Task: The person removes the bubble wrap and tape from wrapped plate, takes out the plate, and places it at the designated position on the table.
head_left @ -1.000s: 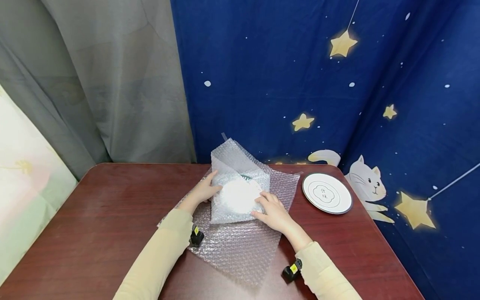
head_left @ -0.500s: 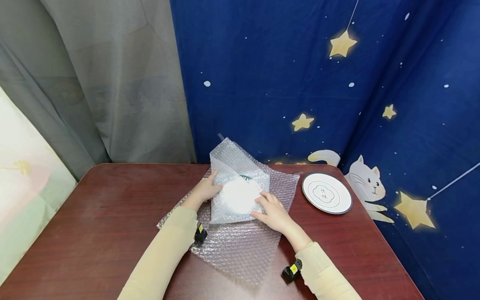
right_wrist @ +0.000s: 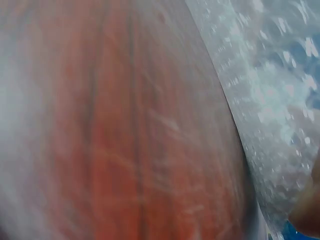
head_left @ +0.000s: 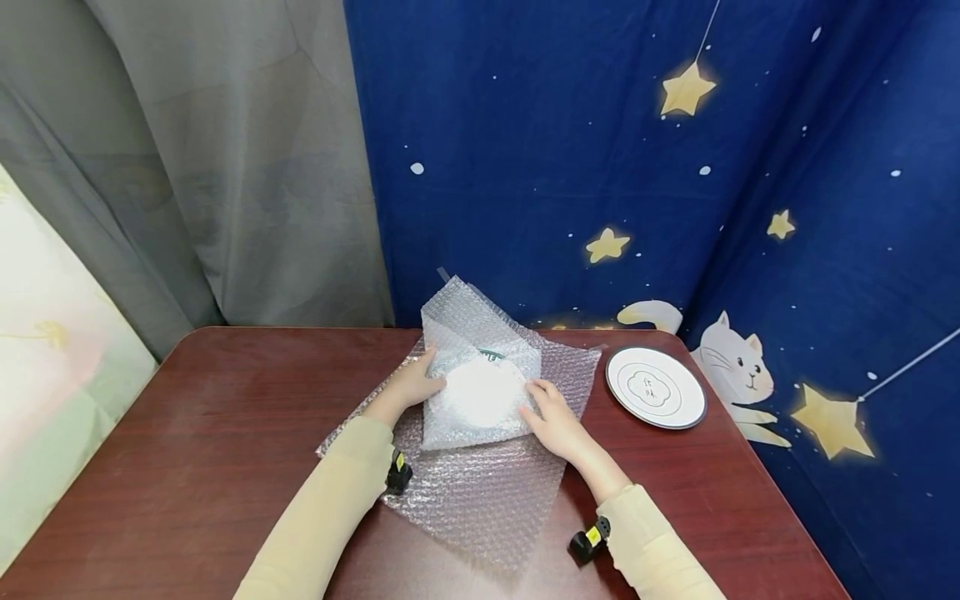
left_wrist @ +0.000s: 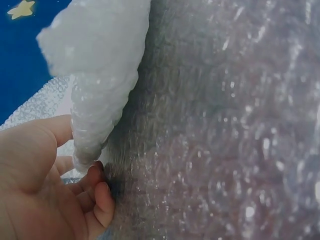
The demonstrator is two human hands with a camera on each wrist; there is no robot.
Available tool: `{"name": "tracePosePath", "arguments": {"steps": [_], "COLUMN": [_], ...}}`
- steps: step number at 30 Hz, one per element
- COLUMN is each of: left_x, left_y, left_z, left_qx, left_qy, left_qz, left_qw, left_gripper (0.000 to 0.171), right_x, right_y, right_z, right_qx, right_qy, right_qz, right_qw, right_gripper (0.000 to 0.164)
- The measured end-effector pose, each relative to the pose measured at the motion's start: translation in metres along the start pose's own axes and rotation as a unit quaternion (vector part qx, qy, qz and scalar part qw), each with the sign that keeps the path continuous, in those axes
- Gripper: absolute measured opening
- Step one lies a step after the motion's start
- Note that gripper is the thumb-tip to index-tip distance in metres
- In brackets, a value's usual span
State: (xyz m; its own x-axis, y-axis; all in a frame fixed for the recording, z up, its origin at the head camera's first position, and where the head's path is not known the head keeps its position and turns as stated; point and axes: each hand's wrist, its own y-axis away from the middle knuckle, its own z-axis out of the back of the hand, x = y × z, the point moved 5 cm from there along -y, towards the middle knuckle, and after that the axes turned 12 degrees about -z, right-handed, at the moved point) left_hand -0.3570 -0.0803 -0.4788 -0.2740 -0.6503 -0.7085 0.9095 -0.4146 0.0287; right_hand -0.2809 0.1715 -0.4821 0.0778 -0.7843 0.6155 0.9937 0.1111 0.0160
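Note:
A bubble wrap sheet [head_left: 480,496] lies on the table, and a folded bubble wrap packet [head_left: 448,427] sits over it. Inside the packet a white round thing [head_left: 482,392] glares brightly, with a dark green patch of pale letters above it. My left hand [head_left: 408,385] grips the packet's left edge. In the left wrist view the fingers of this hand [left_wrist: 57,175] curl at the thick folded edge. With its thumb and fingers, my right hand [head_left: 557,423] touches the packet's right edge. Only a blurred fingertip [right_wrist: 305,220] shows at the right wrist view's border.
A white plate [head_left: 656,387] with a dark rim and printed characters lies on the right of the reddish-brown table [head_left: 247,425]. Behind the table hang a grey curtain [head_left: 247,183] and a blue curtain [head_left: 510,150] with stars and a cat.
My right hand has shifted slightly right, from over the packet's lower right to its edge. The left forearm has moved a little right; the left hand stays at the packet's left side.

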Motion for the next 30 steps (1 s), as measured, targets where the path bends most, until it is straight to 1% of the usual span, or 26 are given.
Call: {"name": "tracePosePath", "arguments": {"steps": [5, 11, 15, 21, 24, 25, 28, 30], "left_x": [0.002, 0.002, 0.002, 0.0, 0.0, 0.0, 0.001, 0.002], "left_y": [0.0, -0.002, -0.001, 0.0, 0.0, -0.001, -0.001, 0.0], "left_z": [-0.002, -0.002, -0.002, -0.002, -0.002, -0.002, -0.003, -0.004], "left_qx": [0.004, 0.003, 0.003, 0.001, -0.002, -0.003, -0.008, -0.011], "left_qy": [-0.003, -0.003, -0.005, -0.005, -0.005, -0.006, -0.01, -0.012], "left_qz": [0.0, 0.001, 0.001, 0.003, 0.001, 0.0, -0.003, -0.006], "left_qw": [1.0, 1.0, 1.0, 1.0, 1.0, 1.0, 0.9999, 0.9999], "left_gripper": [0.075, 0.075, 0.075, 0.075, 0.075, 0.075, 0.075, 0.075], "right_x": [-0.002, -0.002, -0.003, -0.002, -0.001, 0.003, 0.005, 0.005], "right_y": [0.0, -0.001, -0.001, 0.004, 0.007, 0.01, 0.014, 0.017], "right_z": [0.007, 0.014, 0.015, 0.02, 0.022, 0.025, 0.027, 0.028], "right_qx": [0.005, 0.002, -0.004, -0.009, -0.007, -0.003, 0.01, 0.018], "right_qy": [-0.045, -0.091, -0.107, -0.137, -0.151, -0.159, -0.188, -0.202], "right_qz": [-0.014, -0.016, -0.014, 0.005, 0.023, 0.031, 0.051, 0.055], "right_qw": [0.999, 0.996, 0.994, 0.991, 0.988, 0.987, 0.981, 0.978], "right_gripper": [0.038, 0.029, 0.025, 0.023, 0.023, 0.023, 0.023, 0.023]}}
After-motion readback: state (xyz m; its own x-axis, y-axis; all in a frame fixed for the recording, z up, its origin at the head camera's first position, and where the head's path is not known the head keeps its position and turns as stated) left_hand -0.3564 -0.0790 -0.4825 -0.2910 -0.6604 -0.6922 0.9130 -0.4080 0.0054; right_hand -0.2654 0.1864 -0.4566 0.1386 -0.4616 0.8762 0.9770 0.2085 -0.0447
